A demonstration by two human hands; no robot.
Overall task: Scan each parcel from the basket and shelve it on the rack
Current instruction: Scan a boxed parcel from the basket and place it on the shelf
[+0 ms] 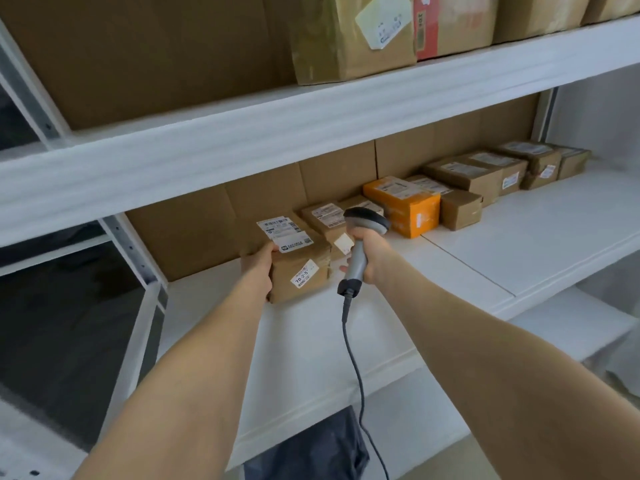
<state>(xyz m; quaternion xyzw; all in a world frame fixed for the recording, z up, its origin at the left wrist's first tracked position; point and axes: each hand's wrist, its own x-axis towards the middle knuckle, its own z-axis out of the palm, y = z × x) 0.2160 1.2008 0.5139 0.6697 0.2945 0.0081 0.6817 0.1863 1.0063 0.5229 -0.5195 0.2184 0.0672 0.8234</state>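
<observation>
parcel (301,268): a small brown cardboard one, sitting on the middle shelf (467,258) of the white rack (131,251), right up against the left grip (258,270). that bare hand clasps the parcel's left side, thumb up on the top edge by the white shipping label (284,233). a small sticker (304,273) reading "70-2-5" sits on the face turned away from the left grip's palm.

just to the right of the parcel, the right grip (367,252) is wrapped tight round the handle of a grey barcode scanner (357,263), the dark head standing above the fist and facing the back of the shelf. its cable (353,358) drops from below the right grip toward the floor.

beyond the right grip, touching the held parcel's far side, lie more brown parcels (329,220), then an orange box (405,206), then a row of brown boxes (464,174) running off further right. a cardboard sheet (207,220) lines the back behind both grips. on the shelf above them stand a taped brown package (346,36) and a red box (450,26). below the arms lies a dark bag (311,445).
</observation>
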